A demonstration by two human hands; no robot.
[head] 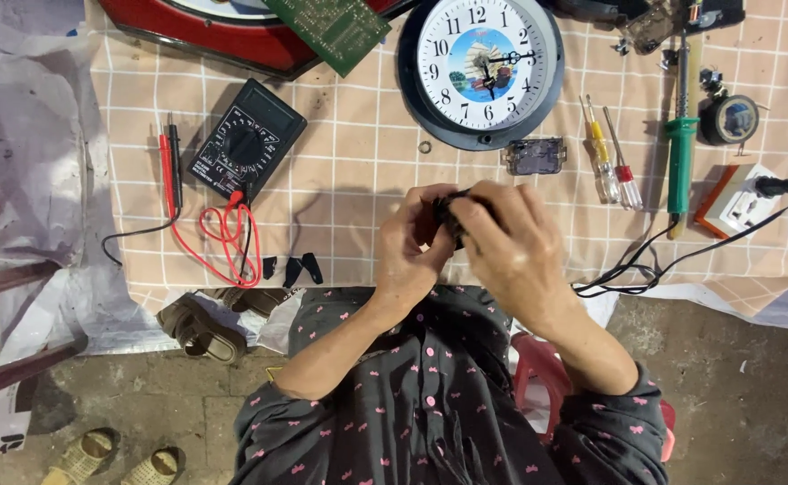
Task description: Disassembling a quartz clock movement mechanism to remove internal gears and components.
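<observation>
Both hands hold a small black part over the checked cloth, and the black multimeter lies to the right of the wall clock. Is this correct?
Not quite. In the head view the multimeter lies to the left of the wall clock, not the right. The rest holds: the left hand and right hand hold a small black part over the checked cloth.

You're wearing a dark grey shirt [430, 404] dotted with tiny pink bows, pink buttons [427, 400] running down the front, sleeves [605, 431] pushed up around your elbows, and nothing on your hands.
</observation>
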